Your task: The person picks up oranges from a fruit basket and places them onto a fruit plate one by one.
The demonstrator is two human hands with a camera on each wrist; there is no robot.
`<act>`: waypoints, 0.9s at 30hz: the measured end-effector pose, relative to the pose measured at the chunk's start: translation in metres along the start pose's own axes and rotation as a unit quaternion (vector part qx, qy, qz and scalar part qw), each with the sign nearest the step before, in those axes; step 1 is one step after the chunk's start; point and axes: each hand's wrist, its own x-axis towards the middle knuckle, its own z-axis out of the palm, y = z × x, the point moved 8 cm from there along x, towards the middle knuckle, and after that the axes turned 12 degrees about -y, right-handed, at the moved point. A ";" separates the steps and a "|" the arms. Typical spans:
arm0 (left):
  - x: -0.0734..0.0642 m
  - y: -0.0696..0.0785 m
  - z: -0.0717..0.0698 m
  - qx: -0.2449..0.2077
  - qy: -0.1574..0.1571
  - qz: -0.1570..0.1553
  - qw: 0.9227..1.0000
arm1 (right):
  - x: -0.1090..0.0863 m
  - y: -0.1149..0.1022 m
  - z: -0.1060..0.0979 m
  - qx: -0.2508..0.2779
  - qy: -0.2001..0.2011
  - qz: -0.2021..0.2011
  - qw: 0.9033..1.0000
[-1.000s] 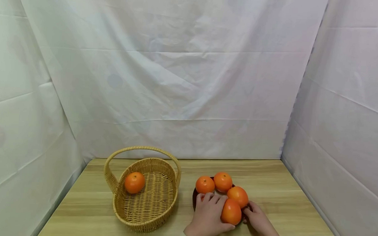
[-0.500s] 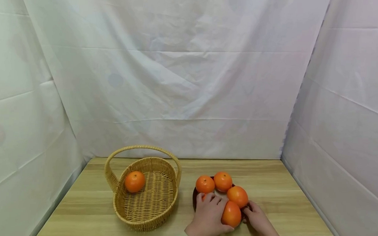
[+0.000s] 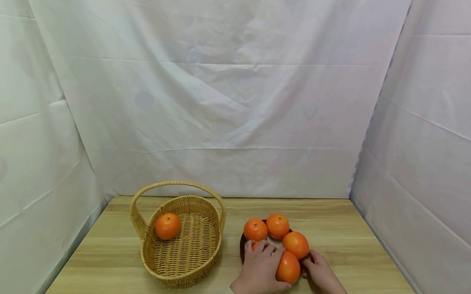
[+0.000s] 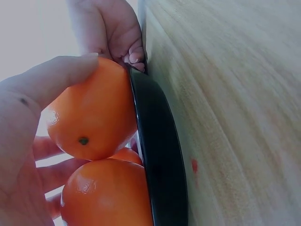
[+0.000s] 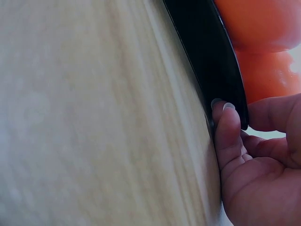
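My left hand [image 3: 259, 271] lies over the near side of a dark, low-rimmed plate [image 3: 242, 249]. Its thumb and fingers curl round the nearest orange [image 3: 288, 268], which sits against the plate in the left wrist view. Another orange [image 4: 108, 193] touches that one and is partly covered by the same hand in the head view. At the plate's right side, my right hand [image 3: 321, 273] pinches the rim [image 5: 211, 61] between thumb and fingers. Three more oranges, one of them at the right [image 3: 296, 245], rest along the far part of the plate.
To the left stands a wicker basket [image 3: 176, 280] with a tall arched handle [image 3: 179, 183] and one orange [image 3: 168, 226] inside. Both stand on a wood-grain table [image 3: 110, 263]. White cloth [image 3: 229, 108] hangs behind and on both sides.
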 end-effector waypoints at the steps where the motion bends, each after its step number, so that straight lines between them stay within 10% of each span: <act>1: 0.000 0.000 0.000 0.001 0.002 0.001 1.000 | 0.000 0.000 0.000 0.000 -0.001 -0.001 1.000; 27: -0.004 -0.007 -0.015 -0.065 0.007 0.014 0.998 | -0.001 -0.002 -0.001 -0.018 0.016 0.009 1.000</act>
